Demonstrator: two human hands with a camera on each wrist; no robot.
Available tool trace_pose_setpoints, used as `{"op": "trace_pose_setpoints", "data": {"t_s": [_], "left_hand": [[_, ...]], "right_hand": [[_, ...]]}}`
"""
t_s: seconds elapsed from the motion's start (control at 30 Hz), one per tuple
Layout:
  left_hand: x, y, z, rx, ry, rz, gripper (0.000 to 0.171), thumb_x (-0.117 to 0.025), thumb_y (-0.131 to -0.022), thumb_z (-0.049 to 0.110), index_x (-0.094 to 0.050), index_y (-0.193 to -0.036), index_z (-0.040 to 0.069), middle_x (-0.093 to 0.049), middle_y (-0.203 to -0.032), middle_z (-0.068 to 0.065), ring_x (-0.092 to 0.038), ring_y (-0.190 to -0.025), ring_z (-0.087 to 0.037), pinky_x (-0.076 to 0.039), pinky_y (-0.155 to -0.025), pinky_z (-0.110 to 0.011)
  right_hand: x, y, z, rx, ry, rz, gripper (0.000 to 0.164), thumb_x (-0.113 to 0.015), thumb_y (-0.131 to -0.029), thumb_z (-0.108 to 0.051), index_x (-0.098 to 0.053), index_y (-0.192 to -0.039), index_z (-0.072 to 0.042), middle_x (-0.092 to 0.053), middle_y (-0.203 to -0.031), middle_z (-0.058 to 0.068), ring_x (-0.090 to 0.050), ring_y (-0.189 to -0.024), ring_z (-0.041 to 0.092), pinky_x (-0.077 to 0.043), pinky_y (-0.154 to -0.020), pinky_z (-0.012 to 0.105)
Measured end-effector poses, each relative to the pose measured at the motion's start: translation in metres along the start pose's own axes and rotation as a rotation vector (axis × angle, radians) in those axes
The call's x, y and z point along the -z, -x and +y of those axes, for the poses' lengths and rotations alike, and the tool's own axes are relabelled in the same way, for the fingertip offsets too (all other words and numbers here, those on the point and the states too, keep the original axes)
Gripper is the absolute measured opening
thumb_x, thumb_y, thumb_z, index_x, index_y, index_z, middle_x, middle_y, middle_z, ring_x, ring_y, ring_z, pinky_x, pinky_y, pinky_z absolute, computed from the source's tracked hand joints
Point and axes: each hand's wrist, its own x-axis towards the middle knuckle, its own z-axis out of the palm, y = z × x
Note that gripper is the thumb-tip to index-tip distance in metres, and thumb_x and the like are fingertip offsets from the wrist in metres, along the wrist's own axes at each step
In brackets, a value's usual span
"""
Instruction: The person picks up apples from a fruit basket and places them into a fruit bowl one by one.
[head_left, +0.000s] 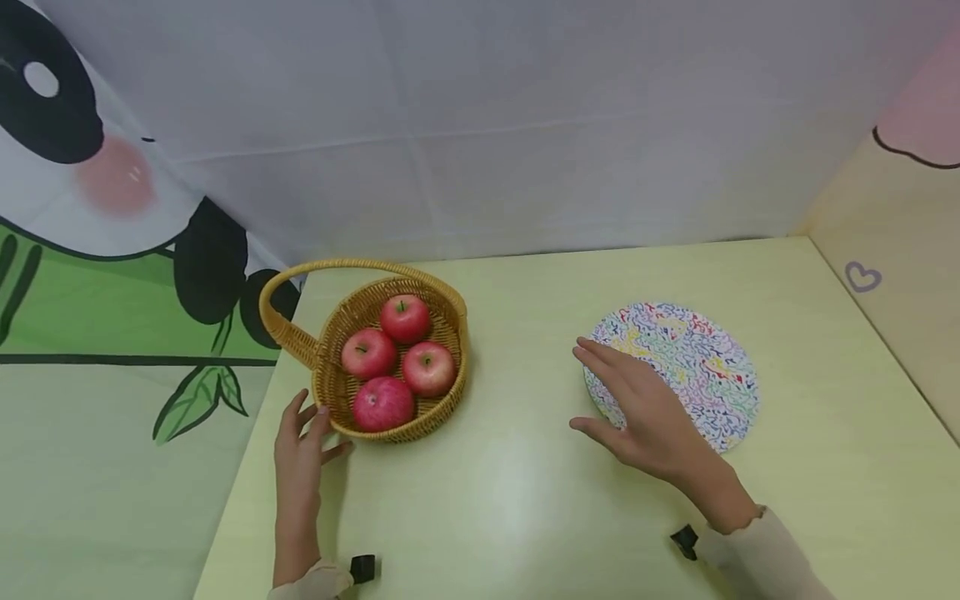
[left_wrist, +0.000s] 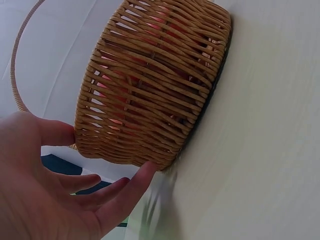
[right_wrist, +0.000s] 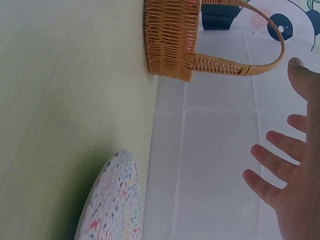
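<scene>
Looks early on, judging by hand positions: has 3 apples [head_left: 428, 369] & 1 speckled red fruit [head_left: 383, 404] inside basket [left_wrist: 145, 100], basket upright on L part of surface [head_left: 510, 517]. Lacks any firm grip on basket or contact w/ disc [head_left: 705, 379], as far as pics show; can't judge more re progress.

At near-L side of basket, see L hand [head_left: 298, 458]: thumb touching rim, fingers loosely spread, not clenched. Above disc, see R hand [head_left: 648, 417]: released, fingers extended & apart, holding nothing.

Basket: woven, yellow-brown, prob. wicker or sim.; round, shallow, w/ gaps between strands & tall hooped handle [head_left: 352, 263]. Apples: smooth, glossy, pinkish red, dark stems showing. Speckled one: darker, roundish, type unclear. Disc: flat, thin-edged, white w/ multicol. squiggles. Surface: pale yellow, smooth, slight sheen. At back: greyish cloth [head_left: 525, 150] w/ creases.
</scene>
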Motion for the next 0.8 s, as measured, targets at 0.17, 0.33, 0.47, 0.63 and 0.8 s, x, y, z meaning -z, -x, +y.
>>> {"op": "trace_pose_setpoints", "data": {"t_s": [0.17, 0.33, 0.47, 0.63, 0.8], "left_hand": [[0.000, -0.007, -0.002, 0.026, 0.010, -0.016, 0.060, -0.046, -0.110, 0.035, -0.024, -0.166, 0.029, -0.040, -0.159, -0.008, -0.062, -0.107, -0.002, -0.064, -0.075, -0.026], [0.001, -0.012, -0.003, 0.033, 0.039, -0.023, 0.056, -0.047, -0.110, 0.031, -0.031, -0.164, 0.031, -0.045, -0.156, -0.006, -0.064, -0.105, -0.002, -0.064, -0.075, -0.025], [0.002, -0.013, -0.003, 0.048, 0.055, -0.037, 0.054, -0.048, -0.110, 0.031, -0.035, -0.163, 0.031, -0.047, -0.153, -0.003, -0.063, -0.107, -0.002, -0.064, -0.076, -0.025], [0.003, -0.014, -0.002, 0.044, 0.085, -0.054, 0.053, -0.048, -0.110, 0.032, -0.037, -0.162, 0.029, -0.049, -0.147, 0.002, -0.062, -0.110, -0.004, -0.064, -0.077, -0.025], [0.004, -0.014, -0.002, 0.036, 0.103, -0.082, 0.054, -0.048, -0.110, 0.032, -0.036, -0.163, 0.028, -0.050, -0.144, 0.004, -0.062, -0.112, -0.004, -0.064, -0.077, -0.025]], "right_hand": [[-0.009, -0.010, -0.006, 0.041, -0.012, -0.004, 0.078, -0.063, -0.100, -0.055, -0.042, -0.159, -0.009, -0.049, -0.160, 0.013, -0.053, -0.142, 0.033, -0.047, -0.112, 0.049], [-0.015, -0.021, -0.013, 0.062, -0.031, -0.025, 0.079, -0.072, -0.097, -0.048, -0.042, -0.159, -0.010, -0.047, -0.161, 0.012, -0.051, -0.144, 0.032, -0.048, -0.112, 0.051], [-0.020, -0.029, -0.017, 0.073, -0.044, -0.043, 0.078, -0.073, -0.096, -0.047, -0.042, -0.159, -0.012, -0.047, -0.162, 0.011, -0.050, -0.146, 0.030, -0.048, -0.113, 0.052], [-0.027, -0.041, -0.019, 0.100, -0.063, -0.043, 0.078, -0.074, -0.095, -0.045, -0.042, -0.159, -0.013, -0.047, -0.162, 0.009, -0.050, -0.146, 0.028, -0.048, -0.115, 0.050], [-0.033, -0.050, -0.018, 0.116, -0.072, -0.045, 0.079, -0.077, -0.094, -0.042, -0.044, -0.158, -0.013, -0.049, -0.161, 0.009, -0.053, -0.144, 0.027, -0.049, -0.114, 0.048]]}}
